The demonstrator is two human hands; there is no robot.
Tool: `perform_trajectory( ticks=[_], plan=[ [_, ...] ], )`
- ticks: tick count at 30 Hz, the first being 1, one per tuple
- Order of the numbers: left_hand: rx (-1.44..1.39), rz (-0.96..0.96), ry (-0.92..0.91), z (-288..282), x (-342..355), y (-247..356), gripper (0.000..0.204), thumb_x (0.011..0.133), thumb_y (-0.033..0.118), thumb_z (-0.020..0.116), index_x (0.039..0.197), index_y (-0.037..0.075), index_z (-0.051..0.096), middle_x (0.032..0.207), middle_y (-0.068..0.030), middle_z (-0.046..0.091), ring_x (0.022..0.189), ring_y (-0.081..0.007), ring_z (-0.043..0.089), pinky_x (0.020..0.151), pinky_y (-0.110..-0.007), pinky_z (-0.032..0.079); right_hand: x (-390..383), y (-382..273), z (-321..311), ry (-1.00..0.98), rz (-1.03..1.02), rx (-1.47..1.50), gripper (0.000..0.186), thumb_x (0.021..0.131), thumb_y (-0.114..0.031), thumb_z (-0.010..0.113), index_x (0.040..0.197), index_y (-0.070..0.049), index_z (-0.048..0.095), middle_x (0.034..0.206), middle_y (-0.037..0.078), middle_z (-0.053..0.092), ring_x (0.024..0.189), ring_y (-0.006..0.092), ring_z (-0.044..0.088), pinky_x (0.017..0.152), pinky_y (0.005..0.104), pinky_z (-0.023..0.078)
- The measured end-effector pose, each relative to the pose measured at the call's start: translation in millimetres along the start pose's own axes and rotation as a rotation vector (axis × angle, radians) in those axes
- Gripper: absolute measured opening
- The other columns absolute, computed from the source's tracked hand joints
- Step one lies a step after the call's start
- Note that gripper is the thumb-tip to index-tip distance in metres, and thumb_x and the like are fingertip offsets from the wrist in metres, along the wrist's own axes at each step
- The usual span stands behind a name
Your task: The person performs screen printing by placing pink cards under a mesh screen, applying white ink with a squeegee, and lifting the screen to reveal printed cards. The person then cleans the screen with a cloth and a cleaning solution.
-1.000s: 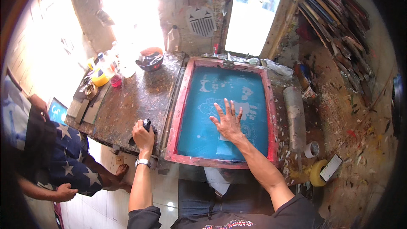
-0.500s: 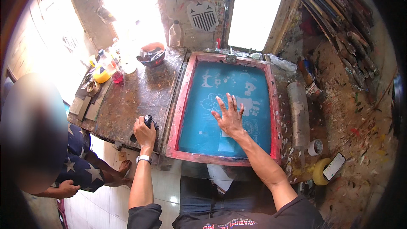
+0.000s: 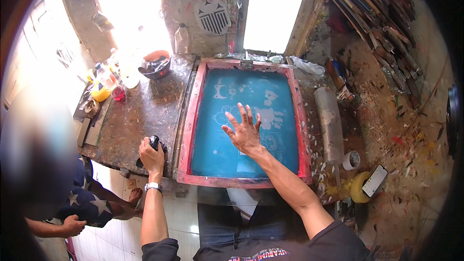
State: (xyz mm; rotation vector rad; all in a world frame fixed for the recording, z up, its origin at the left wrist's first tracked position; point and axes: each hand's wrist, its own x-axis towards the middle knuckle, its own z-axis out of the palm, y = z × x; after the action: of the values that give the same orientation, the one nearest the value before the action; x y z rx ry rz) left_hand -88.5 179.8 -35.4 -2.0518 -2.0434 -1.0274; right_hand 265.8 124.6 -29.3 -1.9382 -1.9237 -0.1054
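Note:
A silk-screen printing frame (image 3: 182, 160) with red-painted wooden sides and a blue mesh (image 3: 227, 157) lies flat in front of me. Pale cartoon-like figures show in the mesh. My right hand (image 3: 245, 134) is spread over the middle of it, palm down and fingers apart; whether it touches the mesh I cannot tell. To the left of the frame, near the table's front edge, my left hand (image 3: 151, 156) is closed around a small black object (image 3: 154, 141). Its kind is mostly hidden by my fingers.
On the stained wooden table (image 3: 145, 101) stand a bowl (image 3: 155, 65), bottles and a yellow container (image 3: 100, 92). Right of the frame are a clear cylinder (image 3: 328, 123), a white cup (image 3: 351, 160) and a phone (image 3: 375, 181) leaning on a yellow roll (image 3: 358, 188). Another person (image 3: 92, 208) is at the left.
The whole view has swung slightly, so everything appears further left. Both hands keep nearly the same places by the frame, the left still closed on the black object.

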Motion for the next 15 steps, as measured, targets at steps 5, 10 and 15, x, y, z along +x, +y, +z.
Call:
perform_trajectory(
  ticks=[5,10,15],
  plan=[
    [-0.003,0.008,0.035,-0.2,-1.2,0.2,0.038,0.089,0.014,0.076,0.120,-0.003,0.064,0.117,-0.0267,0.070,0.112,-0.0460,0.065,0.099,-0.052,0.051,-4.3,-2.4,4.4,-0.020,-0.006,-0.069,0.065,0.107,-0.066,0.039,0.141,-0.019,0.068,0.170,0.017,0.022,0.160,0.0425,0.012,0.121,0.0767,0.009],
    [0.003,-0.008,0.016,2.7,-0.2,-2.3,0.041,0.087,0.016,0.078,0.121,-0.001,0.064,0.117,-0.0241,0.070,0.113,-0.0437,0.064,0.101,-0.051,0.050,11.0,27.2,-14.5,-0.179,0.038,-0.041,0.056,0.108,-0.060,0.045,0.142,-0.020,0.066,0.168,0.015,0.031,0.158,0.0403,0.021,0.119,0.0760,0.015],
    [0.044,-0.018,0.007,2.0,0.5,-1.1,0.037,0.085,0.017,0.079,0.115,0.002,0.063,0.111,-0.0199,0.068,0.110,-0.0404,0.064,0.097,-0.051,0.050,35.6,114.3,-44.0,0.066,0.320,-0.308,0.052,0.107,-0.055,0.050,0.152,-0.029,0.057,0.169,0.014,0.032,0.159,0.0395,0.021,0.119,0.0757,0.015]
  ],
)
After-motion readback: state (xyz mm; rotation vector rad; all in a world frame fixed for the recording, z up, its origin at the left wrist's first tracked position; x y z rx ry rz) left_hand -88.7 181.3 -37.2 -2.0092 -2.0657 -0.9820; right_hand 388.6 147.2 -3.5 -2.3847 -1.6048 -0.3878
